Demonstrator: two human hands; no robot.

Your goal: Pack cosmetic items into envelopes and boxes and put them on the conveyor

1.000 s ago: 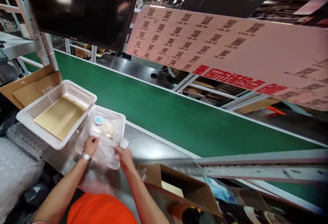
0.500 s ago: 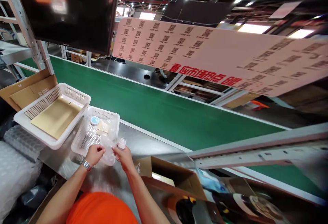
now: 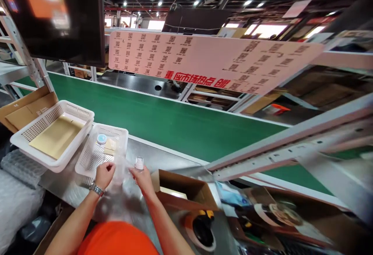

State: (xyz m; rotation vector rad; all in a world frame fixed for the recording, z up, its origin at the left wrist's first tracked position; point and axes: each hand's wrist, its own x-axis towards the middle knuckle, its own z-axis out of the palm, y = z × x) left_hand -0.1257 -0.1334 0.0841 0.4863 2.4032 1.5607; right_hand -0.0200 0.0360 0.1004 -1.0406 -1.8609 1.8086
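Note:
My left hand, wearing a metal watch, is closed in a pinch on one side of a clear plastic bag. My right hand grips a small bottle with a clear cap, which points up past the fingers; its lower part is hidden by the palm. The bag's other edge reaches toward the right fingers, but whether they touch it is unclear. Just behind the bag sits a small white perforated basket, holding a round blue-lidded jar and a tan card.
A larger white basket with a kraft envelope stands at left, beside bubble wrap. An open cardboard box and a tape roll lie at right. Beyond the metal table runs a green conveyor belt.
The view has turned to the right. The plastic bag looks stretched wider between my hands, which are slightly farther apart. The bottle stays in my right hand.

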